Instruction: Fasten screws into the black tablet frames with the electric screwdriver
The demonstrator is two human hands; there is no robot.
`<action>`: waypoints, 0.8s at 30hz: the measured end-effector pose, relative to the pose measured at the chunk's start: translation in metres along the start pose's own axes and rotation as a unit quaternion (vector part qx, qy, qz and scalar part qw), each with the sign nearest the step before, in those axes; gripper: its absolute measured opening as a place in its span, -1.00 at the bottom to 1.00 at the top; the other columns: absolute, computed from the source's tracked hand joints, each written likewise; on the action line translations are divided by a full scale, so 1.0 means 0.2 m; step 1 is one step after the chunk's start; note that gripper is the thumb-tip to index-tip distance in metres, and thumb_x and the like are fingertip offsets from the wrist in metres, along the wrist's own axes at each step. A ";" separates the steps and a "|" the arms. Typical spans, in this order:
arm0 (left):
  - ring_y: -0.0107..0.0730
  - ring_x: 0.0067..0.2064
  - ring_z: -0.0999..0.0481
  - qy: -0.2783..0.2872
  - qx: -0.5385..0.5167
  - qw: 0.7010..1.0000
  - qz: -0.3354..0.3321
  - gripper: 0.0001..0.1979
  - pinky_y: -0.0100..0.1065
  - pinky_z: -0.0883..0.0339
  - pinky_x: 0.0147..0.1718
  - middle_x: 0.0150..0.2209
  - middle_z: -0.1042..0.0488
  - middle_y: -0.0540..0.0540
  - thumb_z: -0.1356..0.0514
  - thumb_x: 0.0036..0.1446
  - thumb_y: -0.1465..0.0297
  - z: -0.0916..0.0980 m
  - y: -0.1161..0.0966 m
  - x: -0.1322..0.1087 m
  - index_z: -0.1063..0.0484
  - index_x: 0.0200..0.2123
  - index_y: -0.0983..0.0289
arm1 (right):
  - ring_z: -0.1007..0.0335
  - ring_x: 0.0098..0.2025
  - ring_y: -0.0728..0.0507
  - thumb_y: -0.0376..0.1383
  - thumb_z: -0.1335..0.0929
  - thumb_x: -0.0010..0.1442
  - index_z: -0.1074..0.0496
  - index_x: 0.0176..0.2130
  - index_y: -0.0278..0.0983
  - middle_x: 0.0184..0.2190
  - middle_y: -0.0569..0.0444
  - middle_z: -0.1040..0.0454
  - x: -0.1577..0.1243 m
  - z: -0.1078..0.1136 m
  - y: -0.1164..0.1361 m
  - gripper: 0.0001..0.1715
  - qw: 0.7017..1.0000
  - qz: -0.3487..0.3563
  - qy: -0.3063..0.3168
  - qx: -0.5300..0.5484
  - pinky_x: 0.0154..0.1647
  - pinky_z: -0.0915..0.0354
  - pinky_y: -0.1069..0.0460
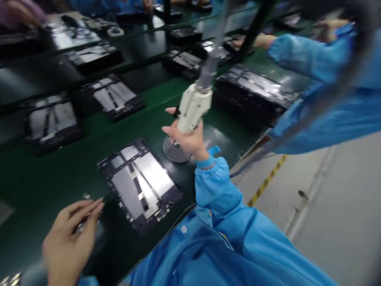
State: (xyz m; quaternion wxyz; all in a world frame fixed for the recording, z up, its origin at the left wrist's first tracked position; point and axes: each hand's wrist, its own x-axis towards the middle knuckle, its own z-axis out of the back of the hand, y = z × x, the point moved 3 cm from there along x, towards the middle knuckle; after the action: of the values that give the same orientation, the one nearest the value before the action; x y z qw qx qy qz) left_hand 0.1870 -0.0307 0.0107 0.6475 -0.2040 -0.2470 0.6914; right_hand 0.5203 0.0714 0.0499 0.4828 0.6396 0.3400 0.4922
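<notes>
My right hand (192, 141) is wrapped around a cream-coloured electric screwdriver (195, 107), whose grey upper part slants up toward the top of the view. Beneath that hand, a round ridged disc (176, 150) lies on the green work surface. An opened tablet (143, 184) rests flat in front of me, its silvery battery cells and dark ribbon cables exposed. To its lower left, my left hand (71, 234) has its thumb and fingertips pinched together. Small shiny metal pieces show inside its curled fingers; blur hides their exact shape.
Further opened tablets (111, 97) lie across the green bench (98, 131). A stack of tablets (253, 93) stands at right, near a co-worker's blue sleeve (312, 55). A thick dark cable (321, 107) crosses the right side. Yellow-black tape (266, 180) marks the floor.
</notes>
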 end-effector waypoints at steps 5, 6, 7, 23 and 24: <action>-0.27 -0.39 -0.55 0.025 -0.175 0.965 0.194 -0.50 -0.32 -0.49 -0.34 -0.40 -0.57 0.10 -0.43 -0.24 0.05 0.00 0.05 0.13 -0.58 -0.30 0.30 | -0.40 -0.52 0.05 -0.27 -0.49 0.11 -0.44 -0.15 -0.35 -0.57 0.25 -0.36 -0.07 -0.34 0.17 -0.67 0.991 0.007 0.110 0.082 -0.43 -0.40 0.12; -0.28 -0.41 -0.55 0.046 -0.204 0.955 0.211 -0.48 -0.33 -0.47 -0.36 -0.42 -0.57 0.12 -0.44 -0.26 0.05 -0.02 0.05 0.14 -0.58 -0.30 0.32 | -0.39 -0.52 0.05 -0.28 -0.49 0.11 -0.45 -0.13 -0.36 -0.55 0.25 -0.37 -0.10 -0.42 0.20 -0.66 0.987 -0.004 0.132 0.093 -0.42 -0.40 0.11; -0.28 -0.41 -0.55 0.074 -0.227 0.947 0.215 -0.48 -0.34 -0.46 -0.37 -0.42 -0.57 0.13 -0.43 -0.23 0.05 -0.05 0.05 0.16 -0.58 -0.29 0.33 | -0.39 -0.51 0.05 -0.29 -0.49 0.10 -0.45 -0.12 -0.36 -0.53 0.25 -0.38 -0.12 -0.49 0.21 -0.65 0.983 -0.019 0.150 0.100 -0.41 -0.41 0.11; -0.32 -0.51 -0.37 0.131 -0.181 0.973 0.061 -0.62 -0.35 -0.14 -0.50 -0.56 -0.44 0.07 -0.18 -0.07 0.04 -0.13 0.12 0.35 -0.44 -0.51 0.28 | -0.46 -0.36 -0.06 -0.26 -0.59 -0.07 -0.46 -0.27 -0.29 -0.48 0.16 -0.44 -0.29 -0.98 0.07 -0.62 0.955 -0.112 0.237 0.137 -0.27 -0.45 0.02; -0.31 -0.50 -0.38 0.136 -0.185 0.971 0.066 -0.61 -0.34 -0.14 -0.50 -0.56 -0.45 0.08 -0.18 -0.07 0.04 -0.13 0.13 0.35 -0.43 -0.51 0.28 | -0.44 -0.41 -0.04 -0.25 -0.59 -0.06 -0.47 -0.19 -0.28 -0.49 0.18 -0.43 -0.30 -0.99 0.05 -0.56 0.953 -0.118 0.242 0.140 -0.30 -0.44 0.03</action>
State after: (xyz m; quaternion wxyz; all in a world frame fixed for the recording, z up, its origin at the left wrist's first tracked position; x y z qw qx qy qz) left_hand 0.1772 0.0403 -0.0235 0.5791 -0.4281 -0.2661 0.6408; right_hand 0.3135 0.0705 0.0509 0.3461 0.5182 0.5850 0.5192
